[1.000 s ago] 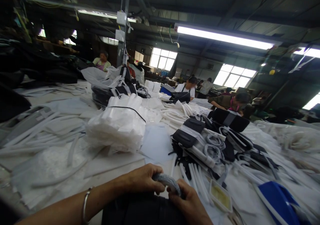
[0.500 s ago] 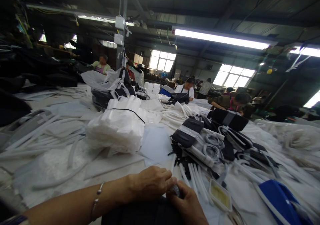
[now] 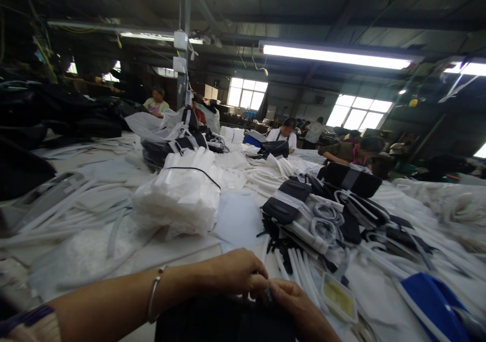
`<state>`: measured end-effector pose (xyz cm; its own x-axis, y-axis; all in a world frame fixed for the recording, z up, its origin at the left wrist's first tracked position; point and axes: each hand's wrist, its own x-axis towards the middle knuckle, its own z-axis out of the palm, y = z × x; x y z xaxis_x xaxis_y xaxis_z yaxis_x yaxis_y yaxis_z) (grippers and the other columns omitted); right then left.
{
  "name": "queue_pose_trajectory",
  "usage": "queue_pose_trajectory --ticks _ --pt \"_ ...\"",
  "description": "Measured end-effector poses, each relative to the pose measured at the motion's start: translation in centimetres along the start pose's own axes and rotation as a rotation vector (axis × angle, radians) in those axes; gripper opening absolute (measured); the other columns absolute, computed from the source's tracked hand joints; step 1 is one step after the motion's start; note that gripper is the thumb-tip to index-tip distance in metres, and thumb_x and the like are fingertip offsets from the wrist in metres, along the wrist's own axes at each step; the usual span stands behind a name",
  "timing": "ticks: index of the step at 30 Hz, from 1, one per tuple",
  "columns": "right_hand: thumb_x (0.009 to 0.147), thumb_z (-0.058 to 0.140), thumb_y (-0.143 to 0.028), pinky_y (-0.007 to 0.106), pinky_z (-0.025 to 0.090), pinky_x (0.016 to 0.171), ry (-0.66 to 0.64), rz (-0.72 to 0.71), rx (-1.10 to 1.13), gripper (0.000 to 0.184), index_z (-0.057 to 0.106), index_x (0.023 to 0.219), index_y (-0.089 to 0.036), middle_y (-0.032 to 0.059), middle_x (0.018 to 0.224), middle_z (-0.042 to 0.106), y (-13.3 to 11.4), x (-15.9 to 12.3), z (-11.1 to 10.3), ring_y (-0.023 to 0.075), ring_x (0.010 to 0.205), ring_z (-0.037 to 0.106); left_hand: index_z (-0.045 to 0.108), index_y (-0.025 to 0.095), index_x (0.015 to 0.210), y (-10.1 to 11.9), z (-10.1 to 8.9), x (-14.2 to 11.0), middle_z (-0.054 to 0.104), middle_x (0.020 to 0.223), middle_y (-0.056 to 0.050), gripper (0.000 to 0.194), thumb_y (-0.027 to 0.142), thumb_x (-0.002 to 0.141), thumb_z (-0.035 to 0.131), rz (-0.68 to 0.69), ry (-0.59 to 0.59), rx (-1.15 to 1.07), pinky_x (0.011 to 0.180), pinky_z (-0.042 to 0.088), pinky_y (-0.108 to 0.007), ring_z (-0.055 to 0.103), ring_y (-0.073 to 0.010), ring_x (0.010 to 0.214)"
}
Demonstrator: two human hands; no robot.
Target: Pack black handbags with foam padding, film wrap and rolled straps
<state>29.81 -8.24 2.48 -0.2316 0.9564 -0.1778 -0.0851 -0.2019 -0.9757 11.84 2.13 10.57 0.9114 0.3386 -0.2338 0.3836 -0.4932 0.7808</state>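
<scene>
A black fabric piece (image 3: pixel 224 322), probably part of a bag, lies at the bottom edge right in front of me. Over its upper edge my left hand (image 3: pixel 237 273) is bent with curled fingers, and what they hold is hidden. My right hand (image 3: pixel 294 301) meets it from the right, thumb and fingers pinched on a small greyish shiny piece (image 3: pixel 268 295). The fingertips of both hands touch or nearly touch there. A silver bracelet (image 3: pixel 154 296) circles my left wrist.
Beyond my hands stands a strapped bundle of white plastic (image 3: pixel 178 195). Stacked black bags (image 3: pixel 286 200) with white tubes (image 3: pixel 304 271) lie to the right, near a small tray of yellowish stuff (image 3: pixel 339 296) and a blue object (image 3: pixel 435 301). Several people work farther back.
My left hand has arched higher and its fingers now point down at the right fingertips. My right hand has shifted slightly right, its grip flatter. The view has turned a little.
</scene>
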Motion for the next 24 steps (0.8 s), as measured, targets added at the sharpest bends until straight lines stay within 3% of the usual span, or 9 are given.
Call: queue_pose_trajectory --ticks 3,6,10,13,17,21,24 --pt "0.078 0.069 -0.058 0.023 0.026 0.061 0.003 0.021 0.126 0.047 0.073 0.082 -0.011 0.0026 0.073 0.055 -0.4 0.2 0.1 0.0109 0.066 0.04 0.07 0.018 0.094 -0.6 -0.5 1.4 0.064 0.066 0.002 0.022 0.024 0.074 0.064 -0.189 -0.107 -0.302 0.051 0.043 -0.018 0.058 -0.0104 0.055" --pt "0.076 0.075 -0.051 0.023 0.028 0.062 0.049 0.024 0.141 0.04 0.074 0.08 -0.011 0.0032 0.072 0.059 -0.5 0.4 0.0 0.0111 0.067 0.044 0.066 0.016 0.098 -1.4 -0.9 2.6 0.062 0.06 0.003 0.035 0.02 0.064 0.073 -0.286 -0.141 -0.433 0.048 0.043 -0.018 0.055 -0.0103 0.052" --pt "0.071 0.081 -0.046 0.022 0.029 0.062 0.103 0.037 0.227 0.037 0.072 0.082 -0.012 0.0035 0.074 0.064 -0.3 0.5 0.0 0.0103 0.065 0.047 0.062 0.015 0.08 -1.6 -1.2 3.3 0.06 0.06 0.002 0.022 0.031 0.07 0.072 -0.336 -0.22 -0.384 0.043 0.042 -0.019 0.052 -0.0097 0.048" --pt "0.071 0.082 -0.044 0.021 0.03 0.062 0.09 0.018 0.32 0.037 0.069 0.085 -0.013 0.0033 0.076 0.065 -0.1 0.2 0.0 0.0094 0.065 0.048 0.058 0.015 0.068 -1.1 -1.5 3.8 0.056 0.058 0.002 0.028 0.039 0.075 0.07 -0.344 -0.264 -0.242 0.04 0.038 -0.018 0.048 -0.0084 0.047" --pt "0.071 0.082 -0.041 0.021 0.032 0.063 0.048 0.0 0.374 0.034 0.067 0.083 -0.013 0.0038 0.08 0.067 0.3 -0.3 -0.4 0.0094 0.067 0.051 0.061 0.015 0.067 -0.2 -2.1 4.5 0.059 0.059 0.002 0.031 0.038 0.064 0.081 -0.397 -0.317 -0.183 0.044 0.041 -0.019 0.052 -0.0091 0.05" --pt "0.065 0.086 -0.037 0.022 0.033 0.064 0.063 0.009 0.36 0.034 0.067 0.08 -0.013 0.0028 0.078 0.067 0.6 -0.2 -0.8 0.0101 0.067 0.052 0.061 0.016 0.065 -0.2 -2.1 5.3 0.062 0.059 0.002 0.039 0.034 0.046 0.089 -0.418 -0.356 -0.27 0.044 0.043 -0.019 0.054 -0.0105 0.051" --pt "0.061 0.089 -0.037 0.023 0.033 0.064 0.07 0.024 0.36 0.037 0.066 0.079 -0.013 0.0022 0.077 0.067 0.7 0.1 -1.0 0.0104 0.067 0.053 0.06 0.015 0.063 -0.7 -1.8 5.7 0.061 0.056 0.002 0.039 0.031 0.043 0.089 -0.41 -0.343 -0.319 0.044 0.043 -0.019 0.055 -0.0107 0.051"
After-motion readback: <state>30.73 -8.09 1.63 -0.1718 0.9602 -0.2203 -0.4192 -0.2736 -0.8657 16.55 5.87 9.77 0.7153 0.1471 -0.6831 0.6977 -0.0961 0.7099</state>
